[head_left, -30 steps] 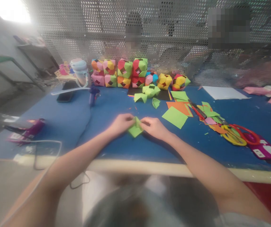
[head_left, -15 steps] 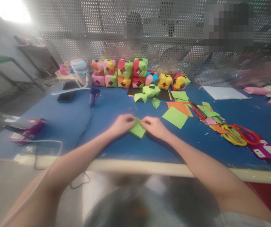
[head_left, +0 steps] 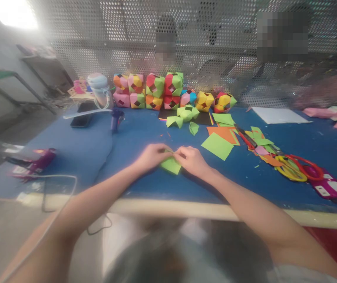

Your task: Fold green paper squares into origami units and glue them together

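Observation:
A small green paper (head_left: 171, 165) lies at the middle of the blue table, its far edge pinched between both hands. My left hand (head_left: 154, 154) grips its upper left part with closed fingers. On the other side my right hand (head_left: 189, 157) pinches the upper right part, and the fingertips of the two hands almost meet. Flat green paper (head_left: 218, 146) rests to the right, partly over an orange sheet (head_left: 223, 134). Beyond the hands are folded green pieces (head_left: 187, 113) on a black sheet.
Folded paper balls (head_left: 156, 85) stand in a row along the mesh. At left are a glue gun (head_left: 116, 119), a phone (head_left: 83, 114), a cup (head_left: 99, 88) and a cable. Scissors (head_left: 292, 169), scraps and a purple object (head_left: 332, 184) lie at right.
The far edge of the green paper is now folded up between the fingers, with less of the sheet showing. The right fingertips have shifted slightly left, closer to the left ones.

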{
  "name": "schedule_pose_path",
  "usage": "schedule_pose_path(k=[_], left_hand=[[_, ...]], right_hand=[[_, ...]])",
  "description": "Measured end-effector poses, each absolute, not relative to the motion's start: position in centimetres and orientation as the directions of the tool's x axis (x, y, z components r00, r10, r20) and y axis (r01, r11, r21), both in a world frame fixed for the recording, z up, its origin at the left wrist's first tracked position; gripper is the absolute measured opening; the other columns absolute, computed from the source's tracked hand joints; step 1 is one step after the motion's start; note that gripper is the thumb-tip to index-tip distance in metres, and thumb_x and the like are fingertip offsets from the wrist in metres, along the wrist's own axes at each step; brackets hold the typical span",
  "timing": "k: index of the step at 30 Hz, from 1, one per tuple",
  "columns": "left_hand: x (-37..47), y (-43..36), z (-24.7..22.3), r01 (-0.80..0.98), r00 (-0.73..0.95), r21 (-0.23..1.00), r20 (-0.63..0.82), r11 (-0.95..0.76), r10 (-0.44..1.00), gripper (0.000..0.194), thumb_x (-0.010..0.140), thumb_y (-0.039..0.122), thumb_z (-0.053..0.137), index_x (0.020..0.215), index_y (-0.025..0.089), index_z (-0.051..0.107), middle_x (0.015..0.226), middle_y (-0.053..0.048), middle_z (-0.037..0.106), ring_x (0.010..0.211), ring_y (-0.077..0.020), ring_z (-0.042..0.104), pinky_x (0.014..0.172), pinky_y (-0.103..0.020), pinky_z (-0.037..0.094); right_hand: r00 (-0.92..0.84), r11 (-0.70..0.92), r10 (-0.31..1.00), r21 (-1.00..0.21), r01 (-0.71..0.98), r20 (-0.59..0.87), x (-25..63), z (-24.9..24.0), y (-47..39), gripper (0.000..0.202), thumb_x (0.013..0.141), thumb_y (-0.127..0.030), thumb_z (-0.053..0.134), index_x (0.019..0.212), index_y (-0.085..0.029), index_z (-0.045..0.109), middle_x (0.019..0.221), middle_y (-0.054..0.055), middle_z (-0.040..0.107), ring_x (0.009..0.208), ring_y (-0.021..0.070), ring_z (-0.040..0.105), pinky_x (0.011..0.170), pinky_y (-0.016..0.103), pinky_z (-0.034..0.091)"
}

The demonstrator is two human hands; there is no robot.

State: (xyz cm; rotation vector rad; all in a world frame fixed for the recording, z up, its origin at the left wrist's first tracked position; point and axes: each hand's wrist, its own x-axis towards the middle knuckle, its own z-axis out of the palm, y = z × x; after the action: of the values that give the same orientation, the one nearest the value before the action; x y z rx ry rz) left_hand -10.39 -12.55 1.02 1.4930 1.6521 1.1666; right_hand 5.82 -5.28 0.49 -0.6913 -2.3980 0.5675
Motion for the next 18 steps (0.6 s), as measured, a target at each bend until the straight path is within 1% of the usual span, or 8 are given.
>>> schedule_pose_path(k=[2, 5, 7, 10, 15, 18], left_hand=[[-10.50, -12.51, 0.96, 0.413, -0.186, 0.910, 0.104, -0.018, 0.977, 0.022, 0.071, 0.033, 0.061, 0.077, 0.014, 0.069, 0.072, -0.003, 0.066, 0.068, -0.0142, 0.056, 0.061, -0.025, 0.044], [-10.86, -12.31, 0.69, 0.368, -0.255, 0.930, 0.097, 0.004, 0.962, 0.023, 0.071, 0.035, 0.061, 0.077, 0.013, 0.067, 0.072, -0.003, 0.066, 0.066, -0.0142, 0.057, 0.059, -0.025, 0.044], [-11.09, -12.16, 0.54, 0.340, -0.288, 0.940, 0.098, 0.006, 0.953, 0.024, 0.071, 0.036, 0.061, 0.077, 0.013, 0.065, 0.073, -0.004, 0.066, 0.066, -0.0142, 0.058, 0.060, -0.025, 0.044], [-11.28, -12.03, 0.44, 0.364, -0.287, 0.931, 0.095, 0.017, 0.953, 0.023, 0.070, 0.036, 0.062, 0.074, 0.013, 0.063, 0.071, -0.003, 0.065, 0.065, -0.0136, 0.057, 0.059, -0.025, 0.044], [-11.24, -12.08, 0.21, 0.552, -0.161, 0.834, 0.067, 0.033, 0.985, 0.012, 0.067, 0.027, 0.060, 0.065, 0.015, 0.057, 0.061, 0.001, 0.057, 0.060, -0.0117, 0.050, 0.054, -0.023, 0.039], [-11.17, -12.05, 0.07, 0.557, -0.184, 0.829, 0.078, 0.039, 0.980, 0.007, 0.066, 0.022, 0.056, 0.066, 0.015, 0.055, 0.062, 0.001, 0.057, 0.060, -0.0115, 0.050, 0.055, -0.023, 0.038]], right_hand=[[-0.705, 0.759, 0.588, -0.572, 0.311, 0.397, 5.81, 0.69, -5.27, 0.014, 0.081, -0.024, 0.054, 0.070, -0.020, 0.062, 0.070, 0.002, 0.068, 0.064, 0.0148, 0.058, 0.064, 0.026, 0.040], [-0.688, 0.702, 0.619, -0.660, 0.268, 0.378, 5.79, 1.00, -5.17, 0.015, 0.082, -0.028, 0.053, 0.077, -0.019, 0.064, 0.072, 0.002, 0.068, 0.063, 0.0143, 0.059, 0.060, 0.025, 0.042], [-0.656, 0.682, 0.645, -0.682, 0.265, 0.391, 5.80, 1.05, -5.05, 0.015, 0.082, -0.027, 0.053, 0.076, -0.019, 0.064, 0.072, 0.002, 0.068, 0.064, 0.0144, 0.059, 0.060, 0.024, 0.042], [-0.633, 0.693, 0.650, -0.669, 0.268, 0.419, 5.85, 0.88, -4.82, 0.015, 0.081, -0.024, 0.053, 0.071, -0.018, 0.063, 0.069, 0.002, 0.067, 0.062, 0.0142, 0.059, 0.060, 0.024, 0.042], [-0.693, 0.759, 0.581, -0.593, 0.270, 0.427, 5.93, 0.60, -4.65, 0.017, 0.081, -0.022, 0.053, 0.067, -0.019, 0.062, 0.067, 0.002, 0.066, 0.062, 0.0146, 0.057, 0.062, 0.026, 0.040], [-0.704, 0.760, 0.573, -0.595, 0.263, 0.419, 5.88, 0.67, -4.84, 0.017, 0.083, -0.026, 0.051, 0.073, -0.019, 0.063, 0.074, 0.003, 0.067, 0.066, 0.0155, 0.058, 0.064, 0.027, 0.041]])
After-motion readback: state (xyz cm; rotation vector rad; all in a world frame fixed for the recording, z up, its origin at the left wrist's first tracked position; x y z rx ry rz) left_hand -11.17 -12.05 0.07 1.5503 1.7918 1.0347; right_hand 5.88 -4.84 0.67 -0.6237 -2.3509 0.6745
